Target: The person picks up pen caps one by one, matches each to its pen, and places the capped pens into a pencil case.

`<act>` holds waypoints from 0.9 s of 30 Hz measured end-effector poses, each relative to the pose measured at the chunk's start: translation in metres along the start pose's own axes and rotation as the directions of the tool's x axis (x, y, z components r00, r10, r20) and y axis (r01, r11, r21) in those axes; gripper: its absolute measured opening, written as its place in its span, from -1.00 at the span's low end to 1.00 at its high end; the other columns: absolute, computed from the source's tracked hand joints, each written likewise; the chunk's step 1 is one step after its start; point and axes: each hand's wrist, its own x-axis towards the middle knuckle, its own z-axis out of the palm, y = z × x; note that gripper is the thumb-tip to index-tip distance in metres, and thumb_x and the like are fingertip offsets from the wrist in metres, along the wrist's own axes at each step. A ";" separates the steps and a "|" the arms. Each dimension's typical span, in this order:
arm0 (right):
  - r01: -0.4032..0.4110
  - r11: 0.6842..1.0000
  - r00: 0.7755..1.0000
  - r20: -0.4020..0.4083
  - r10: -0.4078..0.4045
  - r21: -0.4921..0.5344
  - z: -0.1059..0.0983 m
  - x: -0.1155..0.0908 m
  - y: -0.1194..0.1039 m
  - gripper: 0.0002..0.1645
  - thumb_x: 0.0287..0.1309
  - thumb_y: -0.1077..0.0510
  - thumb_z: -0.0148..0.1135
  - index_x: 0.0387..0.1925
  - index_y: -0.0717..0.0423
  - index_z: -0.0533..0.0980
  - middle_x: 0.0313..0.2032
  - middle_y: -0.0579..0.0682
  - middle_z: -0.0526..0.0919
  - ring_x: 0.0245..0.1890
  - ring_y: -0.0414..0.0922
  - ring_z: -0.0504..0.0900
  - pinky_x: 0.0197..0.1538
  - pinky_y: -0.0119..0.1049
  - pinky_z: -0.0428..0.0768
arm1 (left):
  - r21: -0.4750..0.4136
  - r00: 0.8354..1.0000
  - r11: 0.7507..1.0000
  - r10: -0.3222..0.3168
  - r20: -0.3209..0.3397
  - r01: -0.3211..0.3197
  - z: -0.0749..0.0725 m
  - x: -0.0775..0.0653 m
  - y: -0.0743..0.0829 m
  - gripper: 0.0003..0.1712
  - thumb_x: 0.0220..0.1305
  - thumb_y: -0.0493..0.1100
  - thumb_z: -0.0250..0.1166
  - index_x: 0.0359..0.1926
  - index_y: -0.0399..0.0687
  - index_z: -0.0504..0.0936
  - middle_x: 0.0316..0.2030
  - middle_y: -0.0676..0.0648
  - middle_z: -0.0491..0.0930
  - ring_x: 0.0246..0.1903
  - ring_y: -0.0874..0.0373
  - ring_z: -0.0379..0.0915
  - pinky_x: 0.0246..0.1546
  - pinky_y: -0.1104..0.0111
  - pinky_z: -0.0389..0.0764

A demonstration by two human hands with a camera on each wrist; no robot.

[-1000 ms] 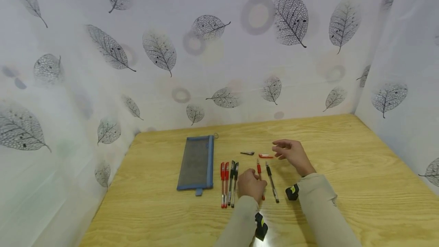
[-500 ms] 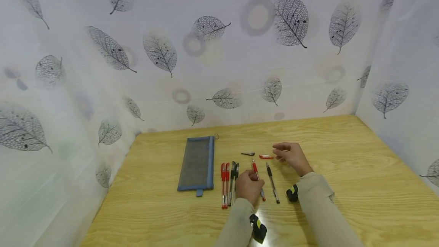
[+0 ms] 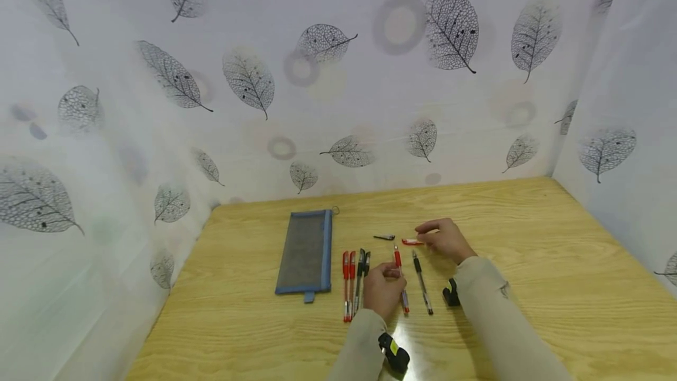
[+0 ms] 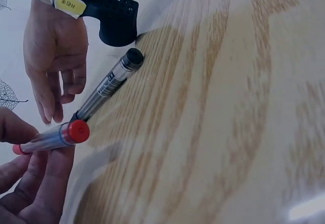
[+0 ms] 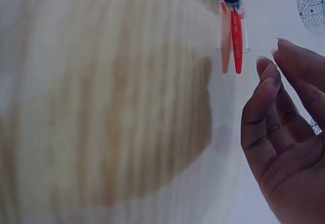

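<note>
In the head view my left hand [image 3: 382,293] holds a red gel pen [image 3: 398,258], uncapped, with its tip pointing away from me. The left wrist view shows the pen's barrel [image 4: 48,139] pinched between thumb and fingers. My right hand [image 3: 446,240] hovers by a loose red pen cap [image 3: 410,242], thumb and fingers bent toward each other. A gap separates those fingertips from the cap [image 5: 236,43] in the right wrist view. Between the hands lies an uncapped black gel pen [image 3: 421,281]. A loose black cap [image 3: 384,237] lies farther back.
Left of my left hand lie two capped red pens [image 3: 346,269] and two capped black pens [image 3: 361,263], partly covered by that hand. A blue-edged mesh zip pouch [image 3: 304,251] lies flat farther left. A leaf-print curtain [image 3: 349,104] borders the wooden table [image 3: 238,322].
The red pen has been picked up in my left hand; its tip swung left, then back right. My right hand has moved slightly left, closer to the red cap.
</note>
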 end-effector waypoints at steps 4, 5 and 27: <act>0.001 0.998 0.999 0.043 0.002 -0.065 0.003 0.003 0.000 -0.67 0.21 0.30 0.22 -0.02 0.44 0.56 -0.04 0.34 0.58 -0.49 -0.10 0.54 -0.43 -0.26 0.56 | -0.014 1.000 1.000 0.014 0.012 -0.014 0.000 -0.001 0.001 -0.66 0.06 -0.32 0.34 -0.07 -0.11 0.67 -0.37 0.10 0.61 -0.43 0.27 0.50 -0.49 0.41 0.52; -0.009 0.997 0.999 0.049 0.012 -0.072 0.004 0.004 0.000 -0.67 0.20 0.30 0.24 -0.03 0.44 0.56 -0.05 0.33 0.59 -0.47 -0.10 0.54 -0.42 -0.27 0.56 | -0.021 1.000 1.000 0.016 0.016 -0.016 -0.001 -0.001 0.001 -0.66 0.07 -0.32 0.34 -0.06 -0.11 0.67 -0.37 0.10 0.60 -0.43 0.27 0.50 -0.50 0.41 0.52; 0.023 0.952 0.999 0.045 -0.010 -0.306 0.009 0.006 0.002 -0.86 0.11 0.27 0.31 -0.30 0.30 0.63 -0.34 0.11 0.64 -0.34 -0.02 0.57 -0.28 -0.12 0.56 | -0.098 0.999 0.995 -0.004 0.042 0.008 -0.001 -0.002 -0.007 -0.64 0.10 -0.38 0.31 -0.02 -0.19 0.64 -0.34 0.04 0.59 -0.47 0.24 0.55 -0.53 0.41 0.60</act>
